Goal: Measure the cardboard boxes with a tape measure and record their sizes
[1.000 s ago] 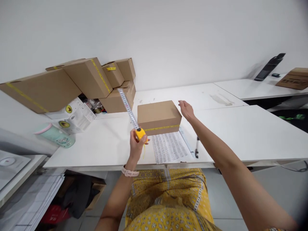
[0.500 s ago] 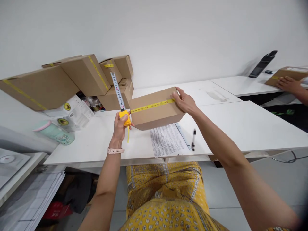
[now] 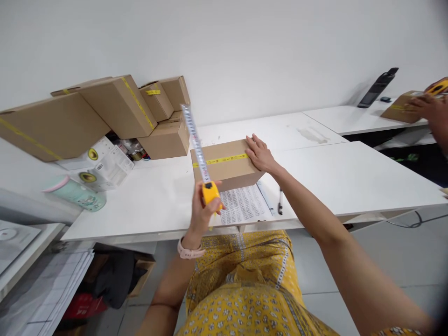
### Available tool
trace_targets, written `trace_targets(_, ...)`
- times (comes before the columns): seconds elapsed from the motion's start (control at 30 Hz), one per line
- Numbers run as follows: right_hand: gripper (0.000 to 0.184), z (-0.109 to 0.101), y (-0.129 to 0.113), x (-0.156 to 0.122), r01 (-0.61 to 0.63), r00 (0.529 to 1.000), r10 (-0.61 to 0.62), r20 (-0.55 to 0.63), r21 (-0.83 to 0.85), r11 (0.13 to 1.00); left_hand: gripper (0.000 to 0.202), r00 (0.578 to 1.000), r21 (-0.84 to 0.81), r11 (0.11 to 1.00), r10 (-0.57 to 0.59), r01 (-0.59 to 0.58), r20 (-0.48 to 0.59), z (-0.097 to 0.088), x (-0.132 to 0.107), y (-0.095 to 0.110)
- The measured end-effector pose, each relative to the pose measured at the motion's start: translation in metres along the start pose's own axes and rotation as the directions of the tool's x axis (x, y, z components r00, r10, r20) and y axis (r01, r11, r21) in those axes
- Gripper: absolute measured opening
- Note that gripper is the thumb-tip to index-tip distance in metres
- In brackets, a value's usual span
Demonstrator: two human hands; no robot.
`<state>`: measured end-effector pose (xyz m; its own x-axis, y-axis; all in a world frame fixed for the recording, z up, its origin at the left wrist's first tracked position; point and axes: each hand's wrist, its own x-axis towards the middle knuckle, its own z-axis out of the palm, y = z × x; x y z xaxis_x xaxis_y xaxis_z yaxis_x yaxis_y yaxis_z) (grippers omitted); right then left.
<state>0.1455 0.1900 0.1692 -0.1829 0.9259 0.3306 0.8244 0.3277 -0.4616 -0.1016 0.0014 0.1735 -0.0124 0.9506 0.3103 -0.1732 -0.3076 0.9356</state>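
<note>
My left hand (image 3: 203, 210) is closed around a yellow tape measure (image 3: 210, 195), its metal blade (image 3: 196, 140) pulled out and pointing up and away. The blade passes in front of the left end of a brown cardboard box (image 3: 231, 175) with yellow printed tape along its top. That box rests on the white desk, partly over a printed sheet (image 3: 245, 205). My right hand (image 3: 261, 156) lies on the box's right end with its fingers stretched out and spread. A black and clear pen (image 3: 280, 203) lies right of the sheet.
Several taped cardboard boxes (image 3: 112, 105) are stacked at the back left, by a white avocado-print box (image 3: 108, 163) and a mint tumbler (image 3: 77, 193). At the far right, a co-worker's hand (image 3: 423, 105) is over another box (image 3: 401, 109), near a black bottle (image 3: 378, 88).
My left hand has moved right and nearer to me with the tape measure. The held-up box has come down onto the desk. My right hand's fingers have spread flat on it.
</note>
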Motion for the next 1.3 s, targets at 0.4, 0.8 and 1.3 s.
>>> trace_targets(0.4,0.057,-0.02,-0.027,-0.029,0.083,0.981,-0.132,-0.143,-0.305,0.949,0.056,0.929,-0.081,0.933,-0.337,0.351,0.153,0.058,-0.047,-0.04)
trace_targets(0.8,0.052,-0.021,-0.029,-0.027,0.124,0.97,-0.165,-0.177,-0.224,0.967,0.054,0.903,-0.12,0.914,-0.351,0.388,0.247,0.036,-0.053,-0.046)
trace_targets(1.3,0.055,-0.017,-0.042,-0.014,0.198,0.97,-0.23,-0.077,-0.298,0.934,0.061,0.874,-0.078,0.892,-0.415,0.446,0.252,0.039,-0.06,-0.042)
